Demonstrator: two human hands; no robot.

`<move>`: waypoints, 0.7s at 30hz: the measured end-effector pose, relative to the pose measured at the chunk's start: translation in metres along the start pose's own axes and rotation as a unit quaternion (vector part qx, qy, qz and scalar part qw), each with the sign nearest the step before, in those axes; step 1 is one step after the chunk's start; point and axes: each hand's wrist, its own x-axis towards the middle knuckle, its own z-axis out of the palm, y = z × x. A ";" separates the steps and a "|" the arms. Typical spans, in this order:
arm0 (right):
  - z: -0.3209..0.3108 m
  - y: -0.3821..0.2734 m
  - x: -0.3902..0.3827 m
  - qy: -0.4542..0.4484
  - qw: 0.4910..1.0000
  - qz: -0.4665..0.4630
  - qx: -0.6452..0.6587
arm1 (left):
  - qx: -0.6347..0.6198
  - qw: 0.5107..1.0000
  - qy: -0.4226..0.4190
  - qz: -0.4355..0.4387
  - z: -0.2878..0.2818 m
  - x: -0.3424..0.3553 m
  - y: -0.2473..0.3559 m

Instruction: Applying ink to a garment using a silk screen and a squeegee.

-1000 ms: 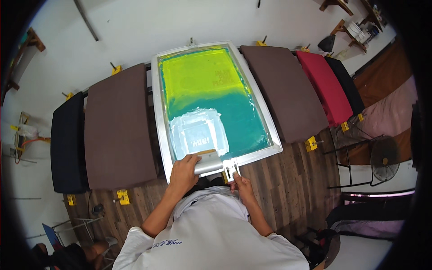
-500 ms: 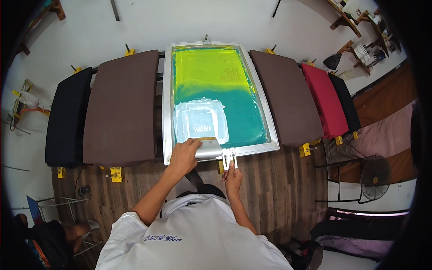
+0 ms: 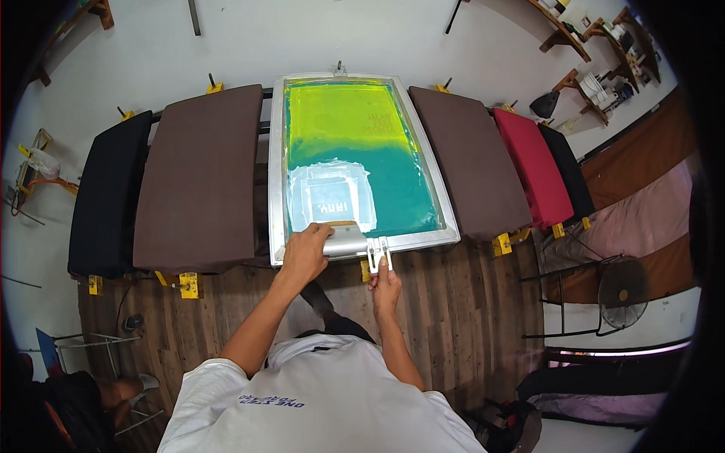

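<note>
Both hands keep the grips they had a second ago; then, the white shirt [image 3: 325, 400] reached up to the screen's near edge in view, and now wood-grain floor [image 3: 468, 317] and a dark leg show between. From the left, I see a matte black board [image 3: 109, 196], then a broad brown board [image 3: 200, 174], flat with softened corners. The silkscreen frame [image 3: 278, 174] lies in the middle of the row: shiny metal rails around glossy mesh, lime at the far end, teal nearer, pale blue smeared near left. The left hand [image 3: 304, 253] is curled over a smooth silver bar [image 3: 345, 240] on the near rail. Right of it, the right hand [image 3: 387, 287] pinches a slotted pale bracket [image 3: 380, 255], thumb on top. Farther right stand another brown board [image 3: 476, 151], a narrow red one [image 3: 532, 166], and a round wire-caged fan [image 3: 623, 291].
</note>
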 end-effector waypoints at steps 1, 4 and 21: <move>0.002 -0.002 0.000 -0.001 1.000 -0.003 -0.005 | 0.003 1.000 0.001 -0.006 -0.001 0.001 0.000; 0.001 -0.002 0.000 -0.004 1.000 -0.011 -0.008 | 0.003 1.000 -0.007 -0.014 -0.001 0.000 0.002; -0.001 0.002 0.001 -0.019 0.999 -0.031 -0.032 | 0.027 0.999 -0.007 0.032 0.000 -0.001 -0.008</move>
